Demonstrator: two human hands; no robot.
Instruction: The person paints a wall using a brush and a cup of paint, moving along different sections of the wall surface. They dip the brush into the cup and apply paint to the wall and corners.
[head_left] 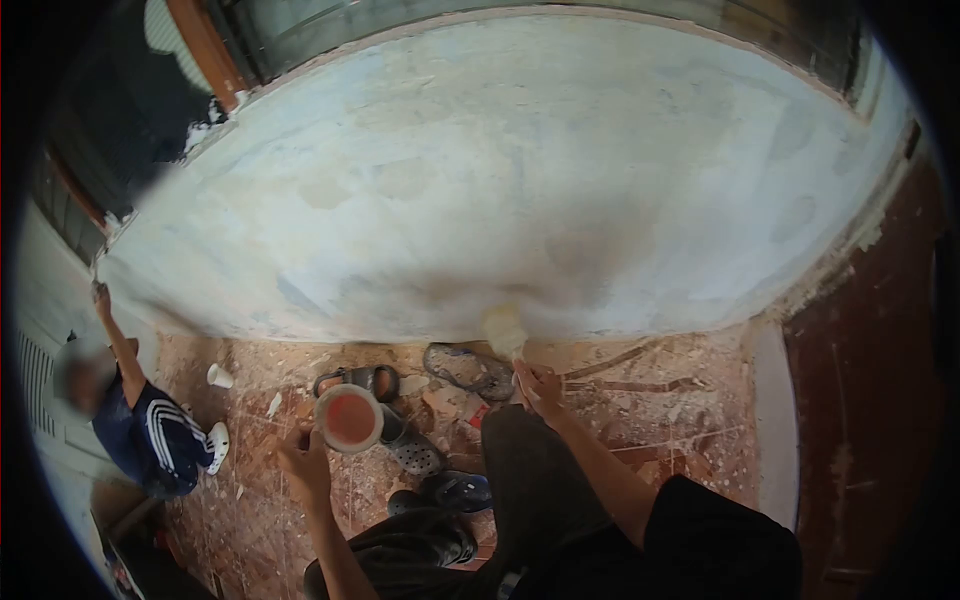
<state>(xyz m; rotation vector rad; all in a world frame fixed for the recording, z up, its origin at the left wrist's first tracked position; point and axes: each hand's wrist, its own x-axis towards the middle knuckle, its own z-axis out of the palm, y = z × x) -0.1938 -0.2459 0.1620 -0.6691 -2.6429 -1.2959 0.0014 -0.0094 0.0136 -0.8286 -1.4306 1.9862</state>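
My left hand (305,462) is closed on the side of a round cup (349,418) with reddish contents, held above the floor. In my right hand (541,388) is the handle of a brush (505,331), its pale, blurred head at the bottom of the whitish wall (440,200). Whether the bristles touch the wall is hard to tell. The wall has patchy grey and damp-looking areas.
Shoes and sandals (415,452) lie on the debris-strewn floor (640,400) below my hands. At the left another person (150,430) crouches with one arm raised to the wall. A white cup (220,376) is near them. A dark red surface (870,400) stands at right.
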